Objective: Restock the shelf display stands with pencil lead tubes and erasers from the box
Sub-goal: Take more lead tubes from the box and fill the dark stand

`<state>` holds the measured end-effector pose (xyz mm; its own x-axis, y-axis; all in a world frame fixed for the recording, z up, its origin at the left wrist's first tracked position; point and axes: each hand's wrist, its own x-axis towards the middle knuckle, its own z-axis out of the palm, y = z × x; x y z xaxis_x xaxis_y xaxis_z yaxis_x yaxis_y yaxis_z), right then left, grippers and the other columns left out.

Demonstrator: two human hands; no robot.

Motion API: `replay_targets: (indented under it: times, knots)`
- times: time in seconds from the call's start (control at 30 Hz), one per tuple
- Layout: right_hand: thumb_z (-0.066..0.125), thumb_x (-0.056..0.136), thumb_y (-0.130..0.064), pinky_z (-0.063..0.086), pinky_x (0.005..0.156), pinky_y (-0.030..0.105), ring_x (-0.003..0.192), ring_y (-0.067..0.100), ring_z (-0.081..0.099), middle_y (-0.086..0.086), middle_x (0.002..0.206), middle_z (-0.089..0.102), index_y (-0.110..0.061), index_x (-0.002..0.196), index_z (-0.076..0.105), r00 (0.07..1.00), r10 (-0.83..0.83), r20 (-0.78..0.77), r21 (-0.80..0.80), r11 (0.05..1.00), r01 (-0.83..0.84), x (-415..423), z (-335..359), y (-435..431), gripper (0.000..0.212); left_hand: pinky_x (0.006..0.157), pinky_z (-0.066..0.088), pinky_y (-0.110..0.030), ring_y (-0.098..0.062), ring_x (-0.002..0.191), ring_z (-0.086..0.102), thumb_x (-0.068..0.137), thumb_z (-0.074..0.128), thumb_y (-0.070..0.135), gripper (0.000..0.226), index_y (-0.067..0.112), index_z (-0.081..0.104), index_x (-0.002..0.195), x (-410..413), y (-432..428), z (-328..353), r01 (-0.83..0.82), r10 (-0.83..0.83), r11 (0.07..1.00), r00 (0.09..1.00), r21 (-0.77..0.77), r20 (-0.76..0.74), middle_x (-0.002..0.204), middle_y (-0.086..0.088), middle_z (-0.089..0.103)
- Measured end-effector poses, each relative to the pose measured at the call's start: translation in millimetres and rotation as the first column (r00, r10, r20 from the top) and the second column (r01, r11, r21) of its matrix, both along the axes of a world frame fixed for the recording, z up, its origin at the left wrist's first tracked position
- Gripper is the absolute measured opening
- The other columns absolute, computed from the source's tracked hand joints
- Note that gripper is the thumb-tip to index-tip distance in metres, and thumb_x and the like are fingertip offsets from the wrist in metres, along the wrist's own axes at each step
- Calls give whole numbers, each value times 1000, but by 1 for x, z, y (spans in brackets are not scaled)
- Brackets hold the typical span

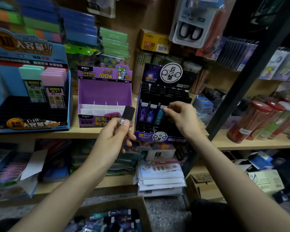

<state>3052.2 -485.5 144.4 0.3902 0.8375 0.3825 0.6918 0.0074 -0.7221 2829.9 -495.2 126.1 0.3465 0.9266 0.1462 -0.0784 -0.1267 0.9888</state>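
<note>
My left hand (115,133) grips a black-capped lead tube (127,114) upright in front of the shelf edge. My right hand (179,117) pinches the top of a teal lead tube (159,114) standing in the front row of the black constellation display stand (159,136). Two purple tubes (146,113) stand to its left in the same row. An empty purple display stand (104,91) with white dividers is left of it. A cardboard box (141,208) of loose lead tubes (110,220) sits on the floor below.
A blue display stand (30,126) with mint and pink erasers (43,76) stands at far left. Red-capped pencil canisters (251,121) lie on the shelf at right beside a dark upright post (241,91). Paper packs (159,174) and cartons fill the lower shelf.
</note>
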Motion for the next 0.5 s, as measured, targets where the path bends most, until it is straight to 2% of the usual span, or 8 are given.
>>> replay_targets:
  times: [0.13, 0.23, 0.37, 0.43, 0.5]
  knots:
    - [67, 86, -19, 56, 82, 36, 82, 16, 68, 7, 89, 72, -4, 99, 71, 999, -52, 8, 20, 998, 52, -4, -6, 5, 20, 47, 45, -14, -2, 58, 57, 97, 41, 30, 19, 19, 57, 95, 0, 1, -2, 3, -3, 1000, 1000, 7, -9, 67, 11, 67]
    - [66, 87, -23, 55, 78, 33, 80, 17, 68, 8, 87, 73, -4, 97, 72, 990, -84, 114, 13, 996, 83, -6, -5, 6, 22, 48, 45, -14, -2, 60, 57, 97, 43, 31, 19, 21, 59, 93, 1, 2, -2, 14, -13, 1000, 1000, 21, -11, 68, 11, 66]
    - [64, 88, -26, 55, 75, 39, 71, 19, 68, 9, 76, 72, -2, 84, 73, 981, -46, 191, -21, 998, 51, -4, 8, -8, 25, 50, 45, -15, -3, 60, 57, 96, 44, 33, 18, 25, 60, 90, 5, 1, -1, 28, -28, 998, 1000, 53, -4, 69, 10, 66]
    - [62, 89, -27, 56, 72, 38, 69, 18, 69, 9, 74, 71, -4, 84, 71, 991, -5, 131, 7, 1000, 4, -4, 19, -21, 25, 50, 46, -15, -4, 61, 57, 95, 44, 34, 19, 24, 60, 91, 7, 1, 0, 38, -38, 998, 999, 55, 11, 70, 9, 66]
    - [58, 92, -28, 57, 65, 33, 66, 17, 69, 10, 72, 71, -6, 83, 69, 994, 101, -47, 57, 994, -98, -14, 29, -35, 26, 51, 46, -15, -4, 63, 57, 95, 44, 34, 20, 23, 60, 91, 10, 0, 1, 60, -62, 996, 998, 60, 26, 71, 9, 66]
